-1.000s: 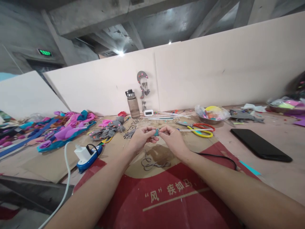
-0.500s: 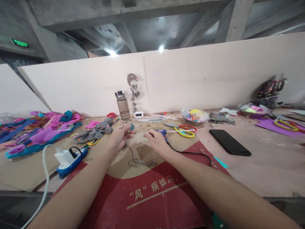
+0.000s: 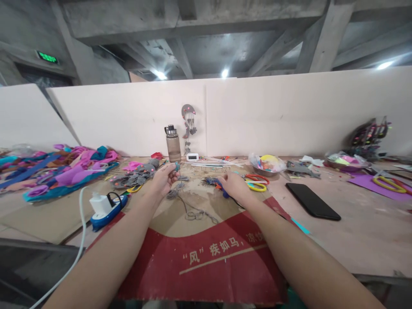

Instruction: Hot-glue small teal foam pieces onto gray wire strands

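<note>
My left hand [image 3: 165, 178] pinches a small teal piece [image 3: 177, 165] between thumb and fingers, held just above the cardboard sheet [image 3: 193, 206]. A grey string [image 3: 189, 210] trails from under it across the cardboard. My right hand [image 3: 234, 184] is closed over a blue glue gun [image 3: 222, 190] lying on the cardboard, its black cord running back along my forearm. Yellow and red scissors [image 3: 257, 182] lie just right of that hand.
A water bottle [image 3: 173, 143], small clock [image 3: 192, 157] and hanging grey ornament [image 3: 188, 124] stand by the white back wall. Felt scraps [image 3: 64, 171] pile at left, a power strip [image 3: 107, 208] near left, a bowl [image 3: 268, 165] and black phone [image 3: 312, 201] at right.
The hands were together on the teal piece. They parted: the left keeps the piece, the right went right and closed over the glue gun. The view tilted up.
</note>
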`<state>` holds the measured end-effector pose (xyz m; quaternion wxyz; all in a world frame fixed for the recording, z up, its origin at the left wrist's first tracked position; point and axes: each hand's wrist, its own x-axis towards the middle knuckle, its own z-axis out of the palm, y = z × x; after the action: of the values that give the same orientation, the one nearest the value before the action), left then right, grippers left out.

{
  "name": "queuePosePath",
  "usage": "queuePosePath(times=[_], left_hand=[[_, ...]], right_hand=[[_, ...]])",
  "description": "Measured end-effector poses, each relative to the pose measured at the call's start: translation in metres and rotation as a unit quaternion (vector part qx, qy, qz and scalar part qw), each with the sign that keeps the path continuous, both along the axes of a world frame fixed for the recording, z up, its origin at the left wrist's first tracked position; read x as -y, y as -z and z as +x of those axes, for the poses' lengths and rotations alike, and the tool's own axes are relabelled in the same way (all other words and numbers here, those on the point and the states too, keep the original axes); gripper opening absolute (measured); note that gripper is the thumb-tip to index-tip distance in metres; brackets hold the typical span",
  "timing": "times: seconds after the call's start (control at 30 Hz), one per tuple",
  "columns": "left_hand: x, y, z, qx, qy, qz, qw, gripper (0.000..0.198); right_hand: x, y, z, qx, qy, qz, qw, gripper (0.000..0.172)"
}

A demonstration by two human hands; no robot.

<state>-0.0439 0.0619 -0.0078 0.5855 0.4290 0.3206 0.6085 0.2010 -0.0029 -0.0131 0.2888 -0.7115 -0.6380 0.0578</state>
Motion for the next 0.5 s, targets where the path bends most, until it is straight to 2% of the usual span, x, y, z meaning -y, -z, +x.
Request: queuePosePath(times=[0.13,0.3,0.4,0.5], left_hand=[[0.004,-0.003,0.003,0.006,0.032,0.024,0.999,0.017],[0.01,-0.005,0.008,-0.012,0.027,0.049,0.998,0.026],[0.012,-0.004,0.01,-0.032,0.036,0.057,0.997,0.032],[0.012,-0.002,0.012,-0.047,0.036,0.071,0.996,0.035]], right_hand=[[-0.006,0.016,0.008,0.064,0.002,-0.1,0.993,0.033],[-0.008,0.02,0.003,0.051,0.002,-0.105,0.993,0.03],[-0.01,0.017,0.001,-0.027,-0.006,-0.083,0.996,0.026],[-0.015,0.018,-0.001,-0.139,-0.017,-0.021,0.99,0.021]])
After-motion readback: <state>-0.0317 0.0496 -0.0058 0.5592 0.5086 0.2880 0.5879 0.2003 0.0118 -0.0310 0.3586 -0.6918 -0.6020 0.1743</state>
